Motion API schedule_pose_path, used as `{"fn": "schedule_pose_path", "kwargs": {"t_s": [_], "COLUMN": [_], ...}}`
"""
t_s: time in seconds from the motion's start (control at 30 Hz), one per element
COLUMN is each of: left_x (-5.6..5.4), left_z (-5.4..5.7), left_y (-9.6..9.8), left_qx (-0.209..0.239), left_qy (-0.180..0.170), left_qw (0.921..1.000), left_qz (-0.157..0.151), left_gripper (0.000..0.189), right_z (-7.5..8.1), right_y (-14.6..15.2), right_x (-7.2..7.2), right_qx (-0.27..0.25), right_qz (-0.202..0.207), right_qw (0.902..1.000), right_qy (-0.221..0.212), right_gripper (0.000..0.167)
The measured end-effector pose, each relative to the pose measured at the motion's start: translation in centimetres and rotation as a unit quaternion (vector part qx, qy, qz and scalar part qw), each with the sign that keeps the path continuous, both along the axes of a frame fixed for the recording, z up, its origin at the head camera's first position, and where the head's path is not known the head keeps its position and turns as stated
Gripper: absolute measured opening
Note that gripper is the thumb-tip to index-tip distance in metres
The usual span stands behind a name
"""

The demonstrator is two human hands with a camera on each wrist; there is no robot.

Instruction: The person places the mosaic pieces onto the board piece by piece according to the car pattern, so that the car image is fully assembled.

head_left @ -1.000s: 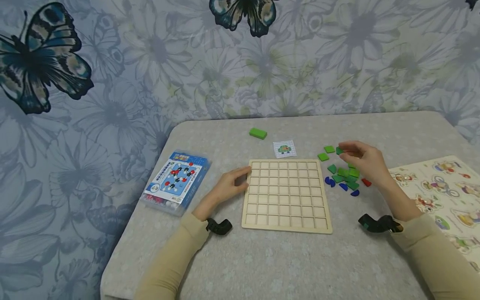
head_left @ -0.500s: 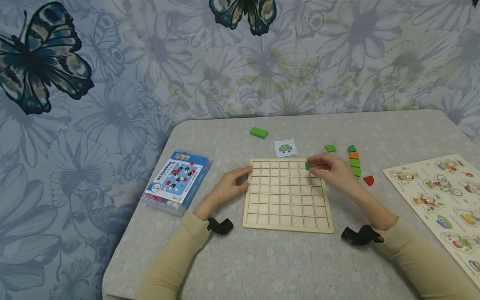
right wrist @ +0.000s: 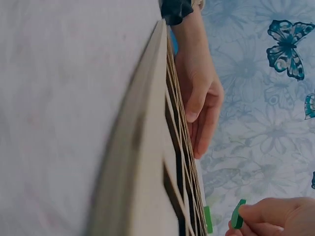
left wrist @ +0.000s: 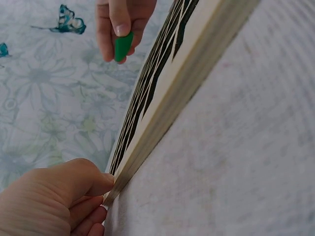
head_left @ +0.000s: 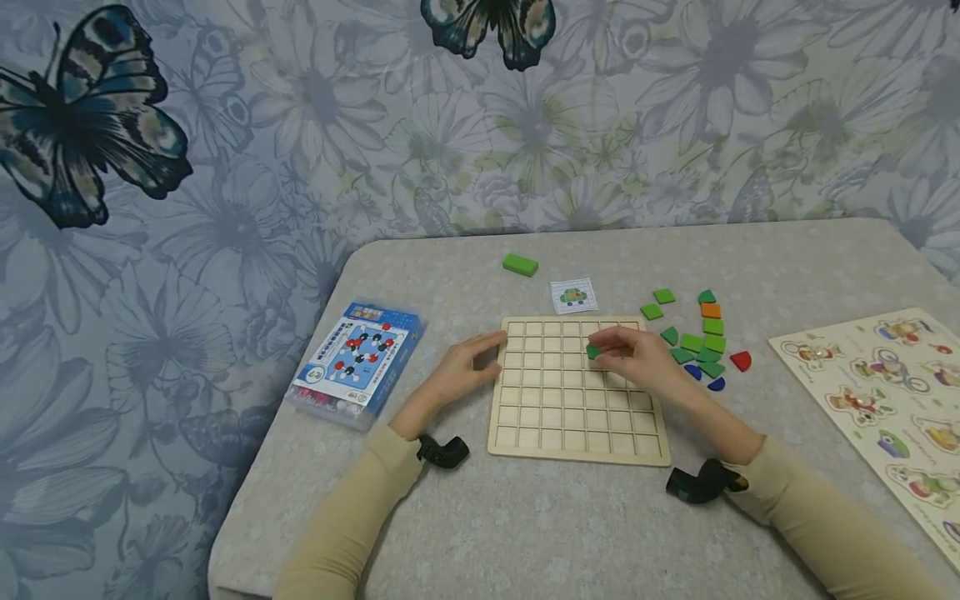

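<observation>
A pale wooden board (head_left: 577, 457) with a grid of square recesses lies flat on the table. My left hand (head_left: 459, 368) rests at its left edge, fingers extended and thumb apart; in the left wrist view the thumb (left wrist: 101, 184) touches the rim. Between thumb and fingers my right hand (head_left: 637, 358) pinches a small dark green tile (head_left: 592, 352) over the board's upper right part. The right wrist view shows this green tile (right wrist: 237, 214) on edge in the fingertips. All the grid cells in sight are bare; the right hand hides some.
Loose green, blue, orange and red tiles (head_left: 692, 342) lie right of the board. Behind it are a small picture card (head_left: 573, 296) and a green block (head_left: 521, 264). A blue boxed set (head_left: 356, 358) sits left, a printed sheet (head_left: 855, 367) far right.
From above the loose tiles, my right hand has moved left over the board with the dark green tile pinched in it. The left hand has stayed at the board's edge.
</observation>
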State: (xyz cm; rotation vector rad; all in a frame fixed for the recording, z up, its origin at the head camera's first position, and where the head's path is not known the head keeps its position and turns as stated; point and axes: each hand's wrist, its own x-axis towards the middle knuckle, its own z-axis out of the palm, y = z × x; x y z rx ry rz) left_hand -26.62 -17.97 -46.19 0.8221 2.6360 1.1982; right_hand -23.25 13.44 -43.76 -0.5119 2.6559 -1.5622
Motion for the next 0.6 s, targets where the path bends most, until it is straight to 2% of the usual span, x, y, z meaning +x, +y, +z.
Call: {"fn": "schedule_pose_path", "kwargs": {"t_s": [0.27,0.6], "left_x": [0.0,0.1], "left_z": [0.0,-0.2], "left_y": [0.0,0.0], "left_qx": [-0.002,0.004], "left_qy": [-0.010,0.034], "left_qw": [0.9999,0.9994], "left_qz": [0.008,-0.005], "left_gripper": [0.054,0.053], "right_z": [-1.9,-2.6], "right_y": [-0.4,-0.5], "right_x": [0.0,0.2], "right_qx": [0.040,0.074], "right_qz": [-0.005,0.005], "right_qw": [0.9970,0.9894], "right_qy": [0.066,0.125], "right_gripper": [0.030,0.029]}}
